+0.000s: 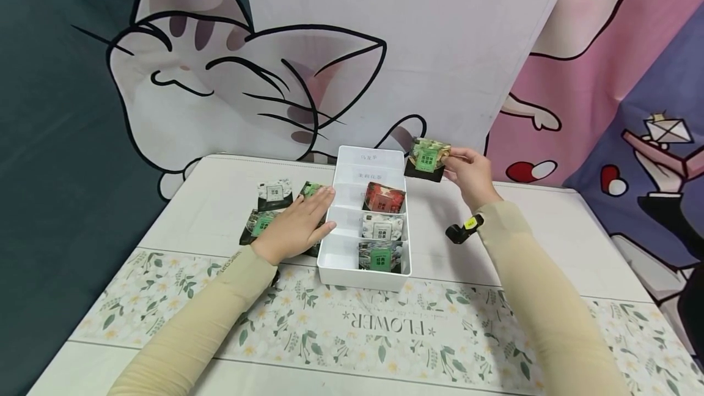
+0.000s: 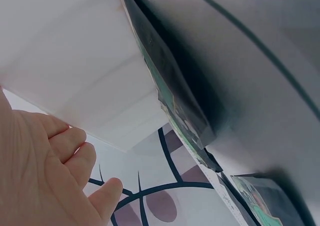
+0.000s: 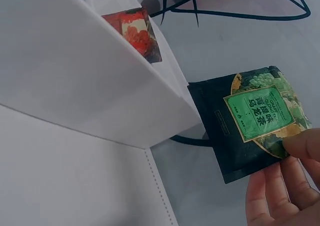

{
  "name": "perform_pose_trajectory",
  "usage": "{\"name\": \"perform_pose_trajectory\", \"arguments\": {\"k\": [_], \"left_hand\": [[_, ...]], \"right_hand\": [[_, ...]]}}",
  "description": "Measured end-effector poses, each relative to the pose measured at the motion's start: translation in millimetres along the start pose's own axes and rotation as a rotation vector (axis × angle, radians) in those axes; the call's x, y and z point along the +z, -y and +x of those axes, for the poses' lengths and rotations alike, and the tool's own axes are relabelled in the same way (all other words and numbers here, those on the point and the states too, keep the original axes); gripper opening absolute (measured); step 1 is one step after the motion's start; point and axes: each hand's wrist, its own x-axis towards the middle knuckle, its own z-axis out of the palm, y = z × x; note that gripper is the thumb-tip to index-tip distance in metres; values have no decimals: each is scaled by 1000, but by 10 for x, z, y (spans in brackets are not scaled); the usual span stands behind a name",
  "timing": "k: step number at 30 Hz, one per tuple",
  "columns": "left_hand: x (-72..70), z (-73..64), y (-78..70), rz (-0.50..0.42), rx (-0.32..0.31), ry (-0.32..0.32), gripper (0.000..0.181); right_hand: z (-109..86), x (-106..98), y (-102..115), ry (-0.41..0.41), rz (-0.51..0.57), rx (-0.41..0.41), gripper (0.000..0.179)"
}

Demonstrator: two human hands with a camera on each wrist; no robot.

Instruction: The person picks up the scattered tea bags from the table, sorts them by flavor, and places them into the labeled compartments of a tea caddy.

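My right hand (image 1: 469, 175) pinches a dark green tea sachet (image 1: 428, 159) by one edge, raised beside the far right corner of a white divided box (image 1: 363, 278). In the right wrist view, the thumb lies on the front of that sachet (image 3: 252, 121), with fingers behind it. My left hand (image 1: 297, 225) has its fingers extended at the box's left side; whether it touches the wall I cannot tell. Inside the box, a red sachet (image 1: 384, 198), a white sachet (image 1: 382, 227) and a green sachet (image 1: 380, 257) occupy separate compartments, toward the right.
Left of the box lie several more sachets, including a white one (image 1: 275, 194) and a green one (image 1: 255, 225), some partly covered by my left hand. The two far compartments show printed labels. A cartoon curtain (image 1: 440, 29) hangs behind the table (image 1: 181, 231).
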Motion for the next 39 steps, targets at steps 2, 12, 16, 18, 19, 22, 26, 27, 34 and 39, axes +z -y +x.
{"name": "perform_pose_trajectory", "arguments": {"k": [2,12,16,18,19,22,26,27,34,39], "left_hand": [[3,1,3,0,2,-2,69],[4,-13,-6,-17,-4,2,69],[8,-8,-1,-19,-9,4,68],[8,-5,0,-17,-8,2,68],[8,-3,0,-17,-8,2,68],[9,3,0,-17,-6,2,69],[9,5,1,-17,-4,3,69],[9,4,0,-18,-4,2,69],[-2,0,-5,-9,0,2,69],[-3,2,-7,-13,0,0,69]], "right_hand": [[9,30,20,11,-2,-17,12],[77,187,128,55,55,-27,12],[106,250,159,42,58,-21,12],[119,282,175,30,50,-20,11],[124,300,182,27,47,-19,11],[145,355,201,26,30,-24,9],[190,432,210,36,20,-31,9],[202,450,209,40,18,-31,9],[242,532,229,60,-17,-35,7],[259,599,225,82,-26,-37,8]]}}
